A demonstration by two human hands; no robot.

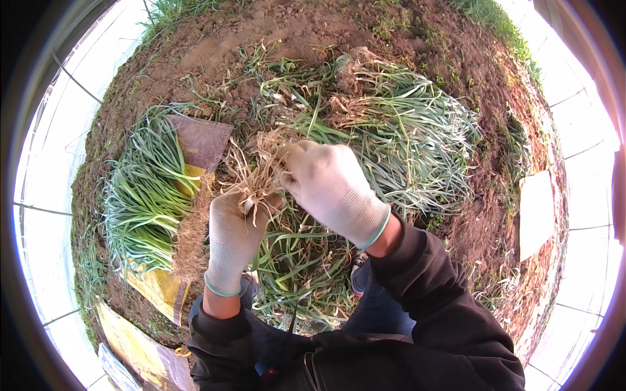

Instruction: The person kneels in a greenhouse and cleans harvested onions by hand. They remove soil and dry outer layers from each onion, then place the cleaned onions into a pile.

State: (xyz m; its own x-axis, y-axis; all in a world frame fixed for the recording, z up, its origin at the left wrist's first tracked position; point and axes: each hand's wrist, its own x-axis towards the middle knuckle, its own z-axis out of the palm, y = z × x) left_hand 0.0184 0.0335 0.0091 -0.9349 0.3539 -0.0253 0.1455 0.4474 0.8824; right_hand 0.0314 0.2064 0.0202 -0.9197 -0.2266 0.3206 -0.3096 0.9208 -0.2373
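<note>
My left hand (pixel 239 218), in a pale knitted work glove, is closed around the white stem ends of a small bunch of chive-like plants (pixel 248 203). Tangled tan roots and dry sheaths (pixel 257 171) stick up from it. My right hand (pixel 323 182), gloved alike, is closed at the right side of this tangle, fingertips pinching dry strands. What exactly lies inside its fingers is hidden. Beyond my right hand lies a large heap of long green plants (pixel 417 140), roots to the left. Below my hands, loose leaves (pixel 303 260) cover the ground between my feet.
At left, a neat pile of green plants (pixel 140 202), roots toward me, rests on yellow and brown sacking (pixel 203 140). More flattened sacks (pixel 147 342) lie at lower left. A pale sheet (pixel 536 215) is at far right. Bare brown soil (pixel 293 26) extends ahead, with translucent plastic walls around.
</note>
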